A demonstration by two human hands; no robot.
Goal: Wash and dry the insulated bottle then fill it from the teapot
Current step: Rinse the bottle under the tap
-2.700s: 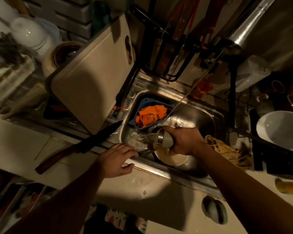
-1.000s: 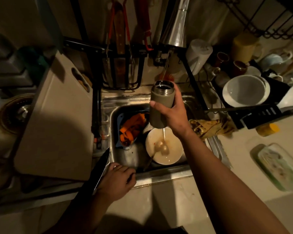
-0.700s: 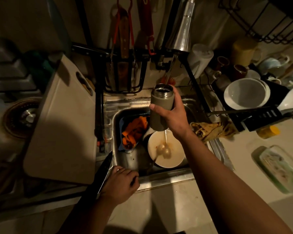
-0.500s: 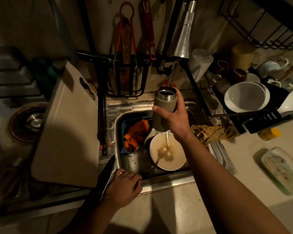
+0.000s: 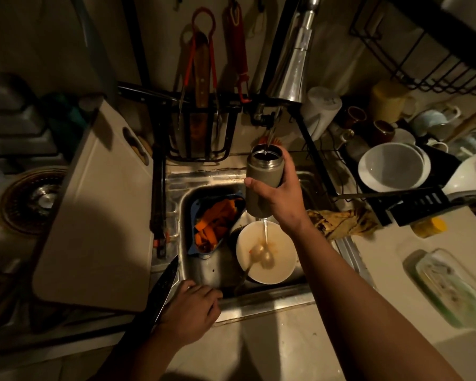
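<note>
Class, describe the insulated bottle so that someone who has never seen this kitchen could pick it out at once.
Find the steel sink in the middle of the counter, then the tap above its back edge. Right under the tap's stream, the right hand holds the insulated bottle upright. It alone is a grey-green cylinder with a steel rim and an open, lidless mouth.

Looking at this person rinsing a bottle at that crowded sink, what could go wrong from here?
1. The insulated bottle is held one-handed by the right hand under the running tap; wet, it might slip onto the dirty bowl below.
2. The left hand rests on the sink edge right beside a knife blade; a careless shift could cut it.
</note>
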